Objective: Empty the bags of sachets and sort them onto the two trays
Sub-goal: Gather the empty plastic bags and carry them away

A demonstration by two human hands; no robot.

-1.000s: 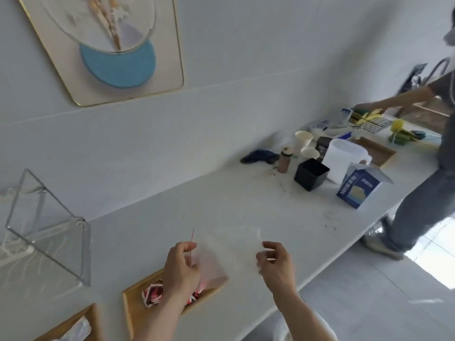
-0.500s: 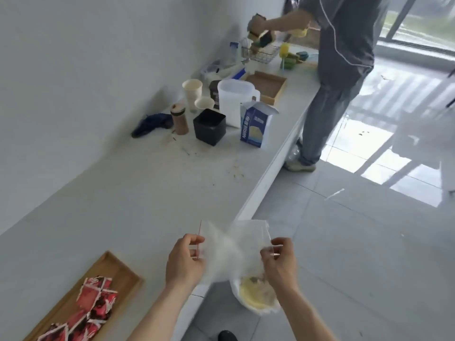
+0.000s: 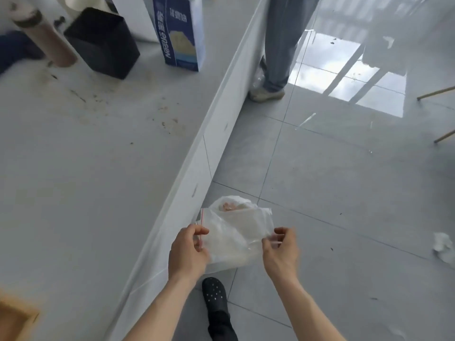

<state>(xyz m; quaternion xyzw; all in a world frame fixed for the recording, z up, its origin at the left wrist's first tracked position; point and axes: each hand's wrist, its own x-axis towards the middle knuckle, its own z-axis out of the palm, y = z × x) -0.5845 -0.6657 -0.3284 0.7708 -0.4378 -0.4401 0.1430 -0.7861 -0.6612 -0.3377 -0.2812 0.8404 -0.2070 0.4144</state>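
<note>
A clear zip bag [image 3: 236, 232] with a red seal line hangs flat and looks empty; I hold it out past the counter's edge, above the floor. My left hand [image 3: 188, 252] pinches its left edge at the red line, and my right hand [image 3: 280, 252] pinches its right edge. Directly below the bag sits a white-lined bin [image 3: 231, 205] with some waste inside. A corner of one wooden tray [image 3: 14, 318] shows at the bottom left on the white counter [image 3: 98, 180]. No sachets are visible.
At the counter's far end stand a black square pot [image 3: 103, 43], a blue-and-white carton [image 3: 179, 33] and a brown bottle [image 3: 46, 38]. Another person's legs and shoe [image 3: 268, 92] are by the counter edge. A crumpled tissue [image 3: 443, 247] lies on the tiled floor. My black shoe [image 3: 215, 294] is below.
My view has swung right and down, from the tray of red sachets to the floor beside the counter. Both hands carried the empty bag off the counter and over the bin.
</note>
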